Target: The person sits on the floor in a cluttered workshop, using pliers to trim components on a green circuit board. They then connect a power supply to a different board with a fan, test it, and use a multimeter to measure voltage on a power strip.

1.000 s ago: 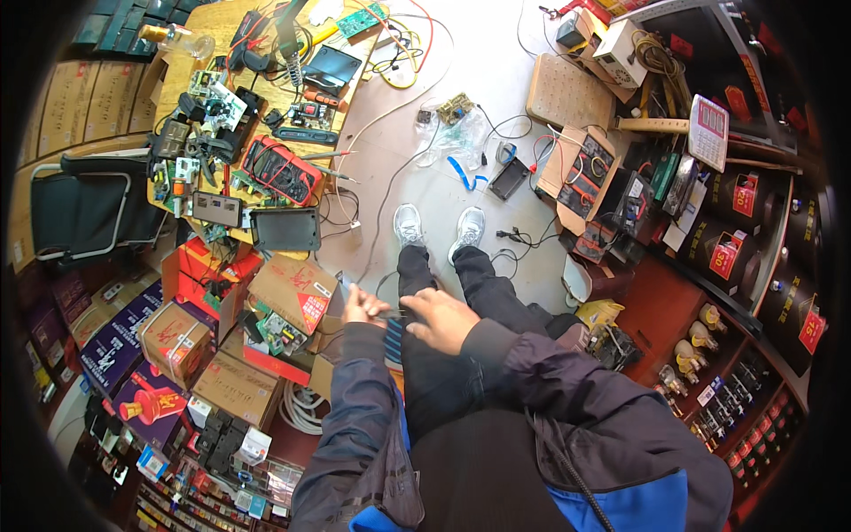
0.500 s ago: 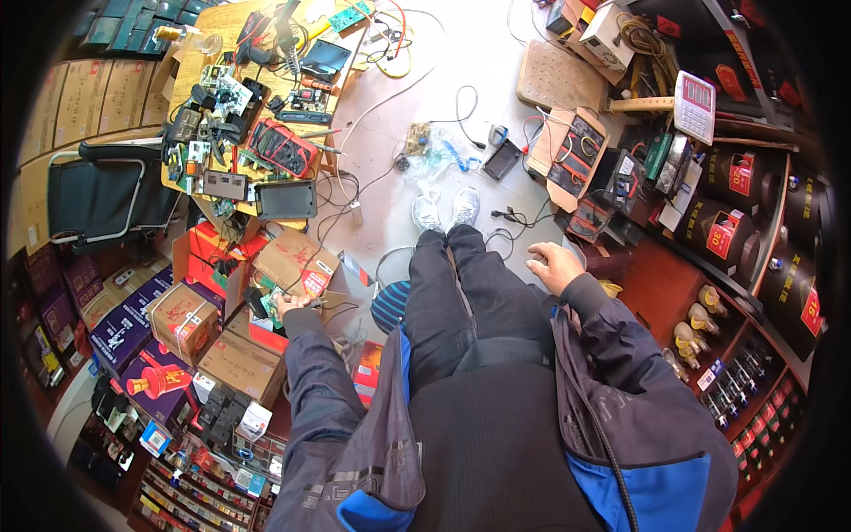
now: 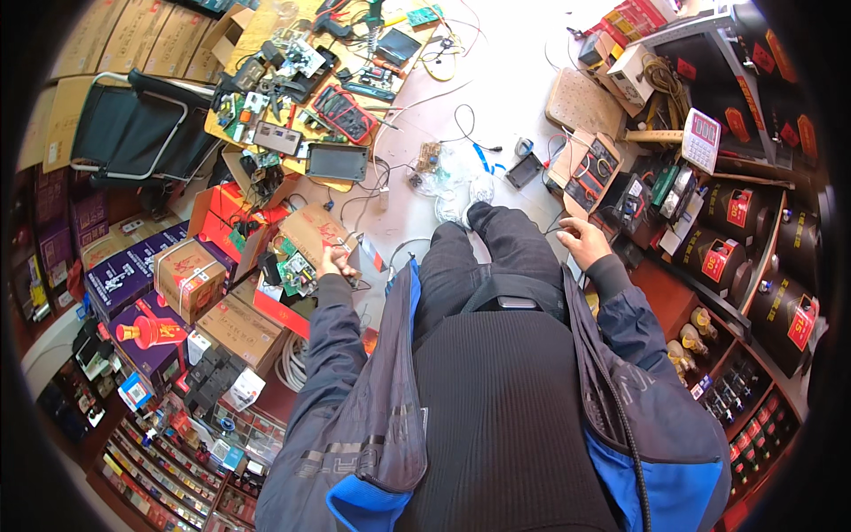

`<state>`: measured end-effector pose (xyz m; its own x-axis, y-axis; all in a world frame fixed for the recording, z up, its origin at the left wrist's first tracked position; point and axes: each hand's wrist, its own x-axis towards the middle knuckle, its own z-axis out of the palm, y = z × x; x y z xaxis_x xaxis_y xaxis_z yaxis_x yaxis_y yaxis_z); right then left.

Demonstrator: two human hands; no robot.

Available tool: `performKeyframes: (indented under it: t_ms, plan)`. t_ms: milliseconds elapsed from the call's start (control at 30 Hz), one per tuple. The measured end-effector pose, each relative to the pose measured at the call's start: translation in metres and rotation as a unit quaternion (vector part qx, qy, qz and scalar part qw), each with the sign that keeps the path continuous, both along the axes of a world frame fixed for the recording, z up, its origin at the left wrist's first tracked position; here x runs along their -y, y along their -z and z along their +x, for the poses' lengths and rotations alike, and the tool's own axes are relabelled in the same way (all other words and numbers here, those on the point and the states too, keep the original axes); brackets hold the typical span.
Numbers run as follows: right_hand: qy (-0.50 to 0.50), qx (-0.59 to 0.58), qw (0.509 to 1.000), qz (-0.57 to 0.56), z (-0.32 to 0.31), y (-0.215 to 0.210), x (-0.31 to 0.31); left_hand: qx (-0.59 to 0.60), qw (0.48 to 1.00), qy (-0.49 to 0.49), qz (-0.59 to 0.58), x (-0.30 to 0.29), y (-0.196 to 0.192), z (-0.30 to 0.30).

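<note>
My left hand is beside a green circuit board that rests on an open red box. Its fingers are loosely bent and apart, and I see nothing held in them. An opened brown carton lies just beyond this hand. Over on the other side, my right hand hangs in the air with half-curled, parted fingers and nothing in it. Closest to it is an open cardboard box with cables and a dark orange-edged unit inside.
A wooden table at the far left carries circuit boards, tools and a red multimeter. A black chair stands left of it. Cables, plastic wrap and a black tray lie on the floor. Dark jars line the right-hand shelf.
My left hand has come away from the circuit board, to its right. My right hand stays raised and empty. The whole view has shifted, and my feet have moved.
</note>
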<state>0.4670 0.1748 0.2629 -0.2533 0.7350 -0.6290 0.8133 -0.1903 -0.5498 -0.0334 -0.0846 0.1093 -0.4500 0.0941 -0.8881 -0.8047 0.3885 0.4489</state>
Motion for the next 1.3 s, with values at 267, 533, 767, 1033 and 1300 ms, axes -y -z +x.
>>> performKeyframes:
  t_ms: [267, 533, 767, 1033, 1300]
  plan:
    - [-0.030, -0.032, 0.999, 0.026, -0.018, 0.009, -0.019, -0.003, 0.993, 0.109, 0.043, -0.006, 0.008, 0.025]
    - [0.004, -0.051, 0.999, 0.007, -0.002, 0.021, -0.022, -0.052, 0.988, 0.106, 0.097, -0.041, 0.009, 0.014]
    - [0.064, -0.047, 0.997, -0.012, 0.024, 0.034, -0.007, -0.096, 0.981, 0.135, 0.102, -0.081, -0.003, 0.005]
    - [-0.005, -0.006, 1.000, 0.003, 0.007, 0.024, -0.006, -0.089, 0.971, 0.162, 0.150, -0.082, -0.001, 0.027]
    - [-0.030, 0.015, 0.999, -0.003, 0.001, -0.013, -0.031, -0.104, 0.967, 0.234, 0.008, -0.022, 0.097, 0.056]
